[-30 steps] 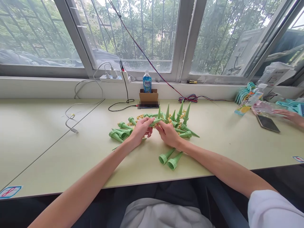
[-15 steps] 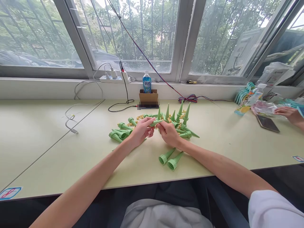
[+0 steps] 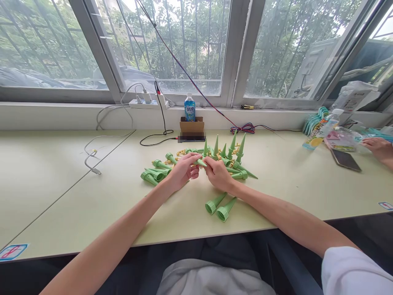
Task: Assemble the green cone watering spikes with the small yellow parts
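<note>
My left hand (image 3: 183, 170) is closed around a green plastic watering spike (image 3: 201, 162), its tapered tip pointing right and slightly down. Close beside that tip, my right hand (image 3: 218, 174) is pinched shut; its fingers hide whatever lies between them. Behind both hands several green spikes stand upright, one of them a tall spike (image 3: 241, 148) at the right. More lie on their sides at the left, among them an open-ended spike (image 3: 149, 177), with small yellow valve pieces (image 3: 180, 151) scattered among them. Under my right wrist lie two spikes, the nearer spike (image 3: 225, 211) with its threaded mouth towards me.
A blue-labelled bottle (image 3: 189, 108) stands behind a small cardboard box (image 3: 192, 129) at the back. White cables (image 3: 92, 159) lie at the left. At the right are a phone (image 3: 346, 159), a tilted drink bottle (image 3: 324, 129) and another person's hand (image 3: 379, 148) by plastic bags.
The spike in my left hand has turned so its tip points more downward. My hands otherwise stay almost in place. The other person's hand has shifted slightly right.
</note>
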Tool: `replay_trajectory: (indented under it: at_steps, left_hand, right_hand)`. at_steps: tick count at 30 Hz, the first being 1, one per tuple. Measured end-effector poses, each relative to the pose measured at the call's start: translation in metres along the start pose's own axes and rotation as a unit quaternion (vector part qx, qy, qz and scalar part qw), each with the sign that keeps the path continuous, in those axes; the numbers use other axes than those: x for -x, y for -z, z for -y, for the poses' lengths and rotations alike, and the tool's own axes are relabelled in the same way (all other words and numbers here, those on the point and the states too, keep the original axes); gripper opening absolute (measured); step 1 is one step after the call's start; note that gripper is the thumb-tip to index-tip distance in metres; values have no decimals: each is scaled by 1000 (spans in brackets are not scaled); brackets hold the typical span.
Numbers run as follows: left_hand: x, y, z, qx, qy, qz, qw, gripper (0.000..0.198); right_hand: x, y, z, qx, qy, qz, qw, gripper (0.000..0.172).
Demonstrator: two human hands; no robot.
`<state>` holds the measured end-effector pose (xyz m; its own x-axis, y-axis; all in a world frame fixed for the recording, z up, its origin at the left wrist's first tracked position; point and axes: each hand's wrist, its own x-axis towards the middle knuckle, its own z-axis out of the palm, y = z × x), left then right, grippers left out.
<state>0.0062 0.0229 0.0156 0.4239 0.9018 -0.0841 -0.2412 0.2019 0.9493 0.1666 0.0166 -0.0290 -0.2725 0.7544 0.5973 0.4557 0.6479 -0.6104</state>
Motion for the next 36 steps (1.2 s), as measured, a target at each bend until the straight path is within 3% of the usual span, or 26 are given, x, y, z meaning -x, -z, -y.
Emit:
replay_trajectory:
  at_steps: [13, 36]
  left_hand:
    - [-3, 4, 3, -46, 15, 1, 999, 34]
    - [-4, 4, 3, -135, 13, -23, 990, 44]
  right_hand:
    - [2, -6, -3, -5, 0, -18, 1000, 27]
    - [2, -5, 0, 19, 2, 9, 1000, 28]
